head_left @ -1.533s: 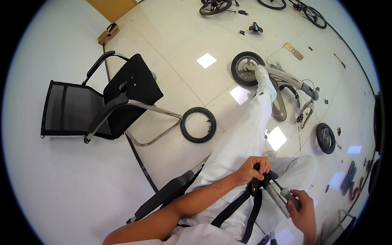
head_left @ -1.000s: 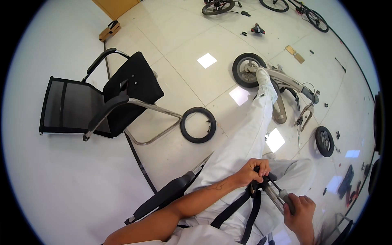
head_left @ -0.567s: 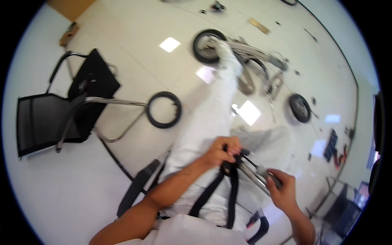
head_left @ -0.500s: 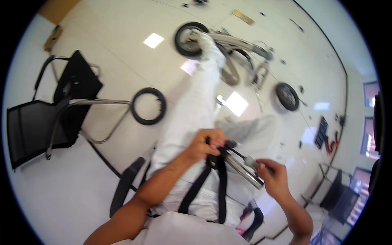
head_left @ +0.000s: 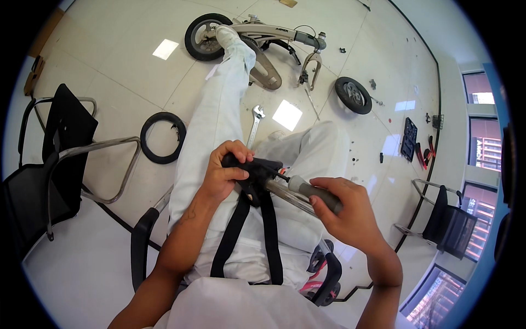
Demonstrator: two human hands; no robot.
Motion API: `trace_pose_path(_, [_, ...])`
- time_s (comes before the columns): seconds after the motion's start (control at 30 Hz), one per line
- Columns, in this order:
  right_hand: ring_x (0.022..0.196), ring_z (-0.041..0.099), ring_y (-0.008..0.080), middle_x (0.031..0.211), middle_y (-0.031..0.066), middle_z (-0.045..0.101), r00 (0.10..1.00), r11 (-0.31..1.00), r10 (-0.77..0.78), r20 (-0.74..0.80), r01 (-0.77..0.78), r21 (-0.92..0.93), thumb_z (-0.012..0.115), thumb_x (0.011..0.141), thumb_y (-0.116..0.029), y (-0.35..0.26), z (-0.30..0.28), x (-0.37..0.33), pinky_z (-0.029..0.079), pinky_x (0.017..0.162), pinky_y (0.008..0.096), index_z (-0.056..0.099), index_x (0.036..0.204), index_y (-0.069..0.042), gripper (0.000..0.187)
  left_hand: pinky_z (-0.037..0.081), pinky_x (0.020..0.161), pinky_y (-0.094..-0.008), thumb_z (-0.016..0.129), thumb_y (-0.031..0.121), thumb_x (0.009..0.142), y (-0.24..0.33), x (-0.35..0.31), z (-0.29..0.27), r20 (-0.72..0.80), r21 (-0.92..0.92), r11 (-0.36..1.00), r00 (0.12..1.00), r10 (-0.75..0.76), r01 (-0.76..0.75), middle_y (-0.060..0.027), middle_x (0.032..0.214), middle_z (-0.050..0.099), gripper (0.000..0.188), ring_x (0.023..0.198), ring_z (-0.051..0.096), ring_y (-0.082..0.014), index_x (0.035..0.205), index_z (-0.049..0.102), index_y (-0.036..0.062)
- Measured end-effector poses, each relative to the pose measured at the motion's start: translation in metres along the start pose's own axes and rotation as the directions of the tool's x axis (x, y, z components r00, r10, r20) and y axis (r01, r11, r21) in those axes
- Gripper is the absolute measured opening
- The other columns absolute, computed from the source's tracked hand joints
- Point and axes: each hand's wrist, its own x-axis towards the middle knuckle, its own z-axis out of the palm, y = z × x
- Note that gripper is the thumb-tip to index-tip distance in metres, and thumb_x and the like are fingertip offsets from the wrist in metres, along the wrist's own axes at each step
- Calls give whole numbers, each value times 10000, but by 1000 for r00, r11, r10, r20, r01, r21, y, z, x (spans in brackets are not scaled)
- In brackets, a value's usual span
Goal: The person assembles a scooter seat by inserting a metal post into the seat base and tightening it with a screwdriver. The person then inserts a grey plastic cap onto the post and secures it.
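Note:
My left hand (head_left: 223, 171) is closed around a black fitting (head_left: 257, 174) at the end of a silver metal tube (head_left: 293, 198), which lies across my lap. In my right hand (head_left: 350, 211) is a screwdriver (head_left: 298, 185) with a grey handle, index finger along it and thumb below. Its dark shaft points left into the black fitting; whether the tip sits on a screw is hidden. Two black straps (head_left: 230, 236) hang near the fitting over my white trousers. An adjustable wrench (head_left: 256, 123) lies on the floor beyond my left hand.
A partly dismantled bike frame (head_left: 279, 33) lies ahead, my foot by its wheel. A loose wheel (head_left: 353, 95) is to the right, a tyre (head_left: 163, 138) to the left. A black chair (head_left: 66, 129) stands left. Further right are a tool case (head_left: 409, 140) and red-handled pliers (head_left: 421, 156).
The view has shifted, so the floor items sit further left and higher. Both hands still hold the same things; my right index finger now stretches along the screwdriver handle.

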Motion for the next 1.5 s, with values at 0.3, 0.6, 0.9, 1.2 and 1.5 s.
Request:
trace_pose_path(0.3, [794,677,291,885,123,700,969,968,-235,-73,240,76,783,787,-84,-10,1,10,545,685,370,720,1061,-35,286,406,1069,-376,676,-137,537,4,5,-3,3,-123,991,998,60,-59,-22,953,502,622,981,526,-192,1090,528,105])
trace_pose_path(0.6, [758,663,284,849,97,686,949,951,-308,-65,306,-33,790,771,-104,-13,12,21,534,671,381,721,1036,-55,278,403,1062,-372,673,-125,541,3,3,-5,51,-74,997,998,33,-29,-4,945,485,640,971,526,-180,1105,516,134])
trace_pose_path(0.9, [704,666,253,773,73,620,905,876,-426,2,414,-249,786,782,-125,-22,14,20,529,619,368,704,1050,-74,285,402,1058,-374,645,-130,538,3,2,-4,42,-18,1000,999,-3,4,2,922,482,569,959,528,-180,1039,541,121])
trace_pose_path(1.2, [539,620,281,703,88,585,937,894,-329,119,350,-281,731,858,-171,-28,10,20,488,492,391,667,1051,-55,234,390,1064,-371,627,-119,559,-3,-1,-1,35,66,997,999,-32,29,16,884,473,598,916,526,-163,1124,586,74])
trace_pose_path(1.5, [591,653,322,727,170,668,989,989,-137,49,134,54,687,881,-112,-28,12,26,499,537,391,687,1035,-5,187,389,1062,-341,618,-120,564,-4,-1,3,20,90,995,998,-51,49,21,885,461,678,924,510,-151,1219,579,49])
